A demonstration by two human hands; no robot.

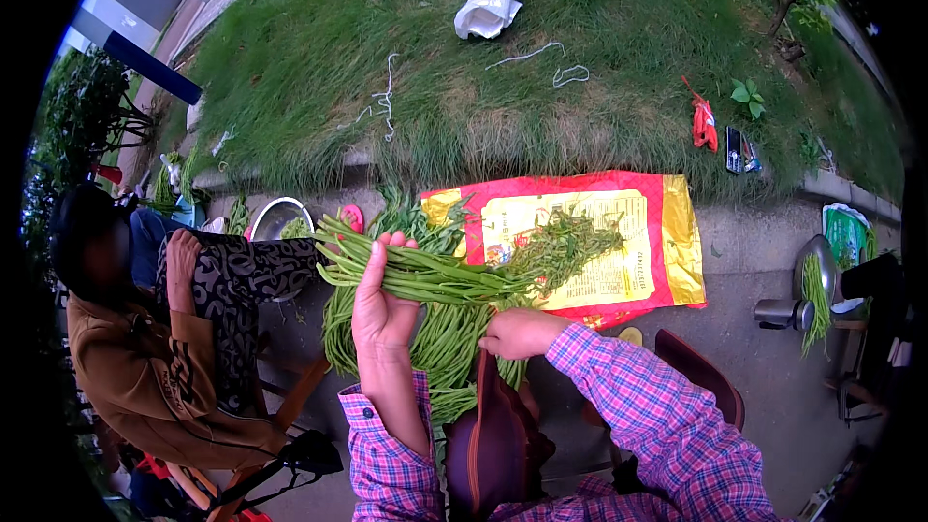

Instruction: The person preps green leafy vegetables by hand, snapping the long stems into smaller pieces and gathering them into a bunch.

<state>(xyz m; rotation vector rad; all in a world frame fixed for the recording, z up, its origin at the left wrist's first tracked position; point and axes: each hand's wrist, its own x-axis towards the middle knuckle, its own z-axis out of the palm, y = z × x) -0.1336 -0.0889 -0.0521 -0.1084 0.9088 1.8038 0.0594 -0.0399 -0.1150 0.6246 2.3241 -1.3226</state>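
A bunch of long green stems (428, 272) lies across my left hand (388, 297), with the thumb over it. My right hand (518, 333) is lower and to the right, its fingers curled near the top of a dark maroon bag or cloth with a zip (475, 435); whether it grips anything is hard to tell. Below the bunch, more green stems (449, 341) lie in a heap between and beneath my hands. Wilted leafy trimmings (573, 246) lie on a flattened red, yellow and gold printed sack (660, 283) ahead of my right hand.
At the left sits a person in a brown jacket (145, 377), near a metal bowl (257, 221). On the grass ahead lie a white bag (489, 3), string, a red bag (703, 123) and a keypad phone (734, 150). A steel cup (783, 315) and more stems (815, 297) are at the right.
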